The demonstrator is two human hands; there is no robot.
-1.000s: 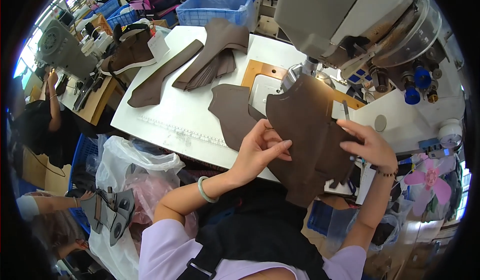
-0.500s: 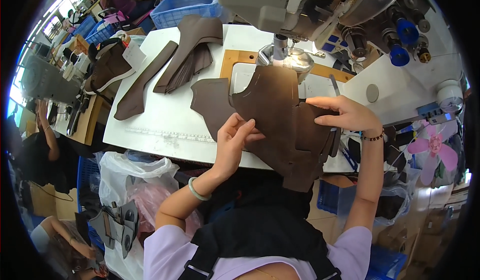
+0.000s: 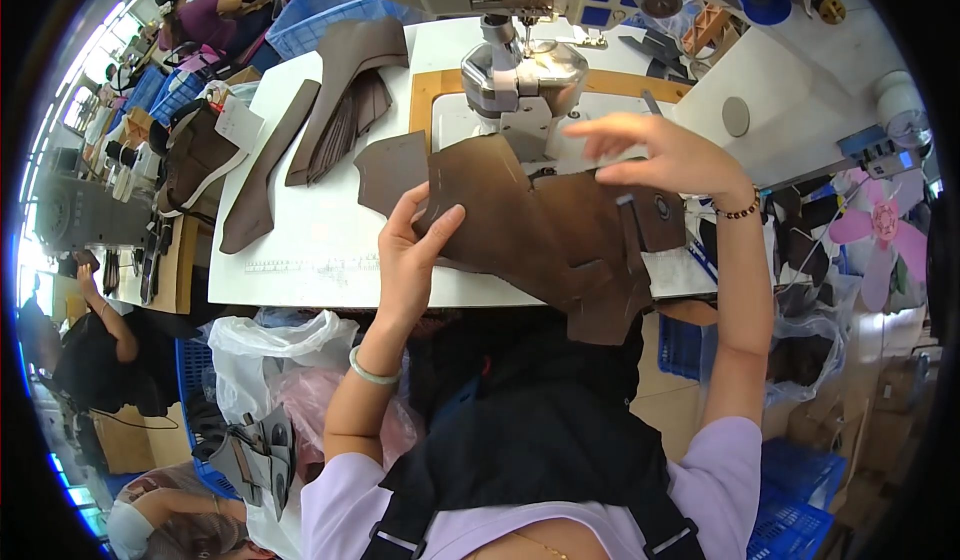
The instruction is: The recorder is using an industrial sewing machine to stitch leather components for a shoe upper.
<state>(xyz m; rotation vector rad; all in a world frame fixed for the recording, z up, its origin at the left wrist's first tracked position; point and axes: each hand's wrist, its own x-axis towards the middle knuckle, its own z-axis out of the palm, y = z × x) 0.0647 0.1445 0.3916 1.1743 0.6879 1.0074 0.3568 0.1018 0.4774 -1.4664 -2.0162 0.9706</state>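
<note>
A large brown shoe-upper piece [image 3: 510,210], apparently leather and made of joined panels, lies at the table's front edge with its lower end hanging over. My left hand [image 3: 408,260] grips its left edge, the thumb on top and the fingers partly hidden beneath. Over its upper right part, my right hand [image 3: 665,160] is raised with fingers apart and holds nothing. Just beyond the piece stands the metal post and head of a sewing machine [image 3: 525,75]. Another brown panel [image 3: 390,172] lies flat beyond my left hand.
At the table's left lie a long brown strip [image 3: 265,175] and a stack of brown panels [image 3: 350,110]. Left of them stands a brown shoe [image 3: 195,150]. A pink fan [image 3: 880,222] is at the right. White plastic bags [image 3: 270,350] hang below the table. Other people work at the left.
My right hand has come off the piece and lifted with its fingers spread. My left hand and the piece have shifted left in view, and the view itself has moved too.
</note>
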